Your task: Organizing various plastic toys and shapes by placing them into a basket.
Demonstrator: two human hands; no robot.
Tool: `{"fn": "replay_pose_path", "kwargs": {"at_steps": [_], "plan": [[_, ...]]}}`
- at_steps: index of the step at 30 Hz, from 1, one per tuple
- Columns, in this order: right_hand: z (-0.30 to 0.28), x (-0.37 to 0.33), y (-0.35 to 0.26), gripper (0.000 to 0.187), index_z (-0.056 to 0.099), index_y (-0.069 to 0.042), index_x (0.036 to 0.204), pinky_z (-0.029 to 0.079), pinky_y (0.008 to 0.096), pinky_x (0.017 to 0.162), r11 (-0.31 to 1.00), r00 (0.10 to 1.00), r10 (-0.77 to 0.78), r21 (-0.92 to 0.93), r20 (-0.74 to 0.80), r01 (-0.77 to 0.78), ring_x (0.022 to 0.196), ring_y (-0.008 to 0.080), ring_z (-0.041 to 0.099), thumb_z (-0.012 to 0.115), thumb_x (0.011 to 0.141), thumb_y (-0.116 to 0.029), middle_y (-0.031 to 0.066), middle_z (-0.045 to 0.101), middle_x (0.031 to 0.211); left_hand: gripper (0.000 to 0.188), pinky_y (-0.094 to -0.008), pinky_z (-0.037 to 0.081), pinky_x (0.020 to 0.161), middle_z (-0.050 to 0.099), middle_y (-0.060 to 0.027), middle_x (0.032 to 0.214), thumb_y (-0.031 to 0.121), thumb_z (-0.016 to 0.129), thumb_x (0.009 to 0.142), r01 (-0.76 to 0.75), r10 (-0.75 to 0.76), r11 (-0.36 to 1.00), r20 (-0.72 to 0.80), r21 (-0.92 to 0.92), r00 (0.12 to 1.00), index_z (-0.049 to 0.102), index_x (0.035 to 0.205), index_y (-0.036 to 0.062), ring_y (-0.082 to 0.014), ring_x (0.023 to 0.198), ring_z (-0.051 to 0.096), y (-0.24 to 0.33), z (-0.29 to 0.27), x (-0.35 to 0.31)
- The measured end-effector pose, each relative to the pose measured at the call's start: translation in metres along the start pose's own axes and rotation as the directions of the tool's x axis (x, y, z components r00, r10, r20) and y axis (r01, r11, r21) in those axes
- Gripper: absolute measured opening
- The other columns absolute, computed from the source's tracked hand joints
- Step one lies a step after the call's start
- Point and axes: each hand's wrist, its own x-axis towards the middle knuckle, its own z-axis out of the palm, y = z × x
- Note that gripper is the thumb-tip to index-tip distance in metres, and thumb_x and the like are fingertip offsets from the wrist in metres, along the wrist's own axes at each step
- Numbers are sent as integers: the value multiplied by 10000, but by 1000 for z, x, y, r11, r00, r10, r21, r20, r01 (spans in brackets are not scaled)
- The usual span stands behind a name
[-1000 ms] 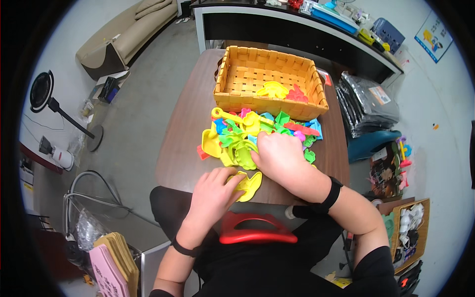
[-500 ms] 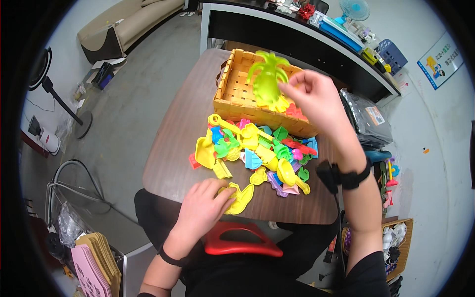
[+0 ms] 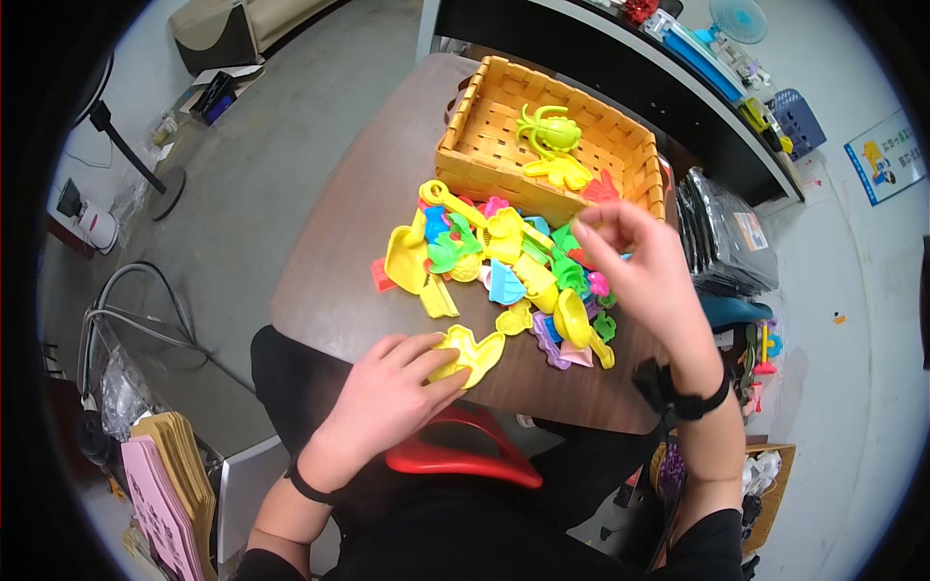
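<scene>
My left hand (image 3: 397, 389) rests at the near edge of the table, its fingers over the left end of a shallow yellow sand mould (image 3: 479, 354), gripping its rim. My right hand (image 3: 636, 266) hovers over the right side of the toy pile, fingers loosely curved and apart, with nothing in them. Inside the woven basket (image 3: 499, 184) lie a lime-green bug-shaped mould (image 3: 551, 133), a yellow mould (image 3: 559, 172) and a red mould (image 3: 603, 186). The pile in front of it includes a yellow shovel (image 3: 406, 259), a green mould (image 3: 448, 252) and a yellow scoop (image 3: 573, 320).
The brown table (image 3: 339, 247) carries basket and pile. Beyond it stands a dark desk (image 3: 552, 53). Wrapped black goods (image 3: 722, 232) are stacked at the right. A red stool edge (image 3: 465, 460) shows below the table, and a stand (image 3: 145, 160) rises at the left.
My right hand has let go of the lime-green bug mould, which now lies in the basket, and has drawn back toward the pile. My left hand stays on the yellow mould. The view has shifted.
</scene>
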Motion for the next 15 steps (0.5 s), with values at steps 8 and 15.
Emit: {"fn": "replay_pose_path", "kwargs": {"at_steps": [8,15], "plan": [[1,-112,4,146,799,30,1121,436,196,611,998,993,51,41,-110,-46,705,-19,601,823,1067,-103,-2,775,834,246,-415,604,1074,803,-28,1263,248,845,966,-58,62,997,-81,50,995,827,1199,171,-242,1260,754,-29,-18,-34],[14,-150,16,128,803,30,1075,435,200,603,986,968,127,130,-217,-100,667,-6,593,813,1076,-98,-4,770,806,342,-437,602,1084,782,-94,1361,267,831,996,-141,157,987,-240,80,958,799,1312,140,-308,1292,738,-145,-33,39]]}}
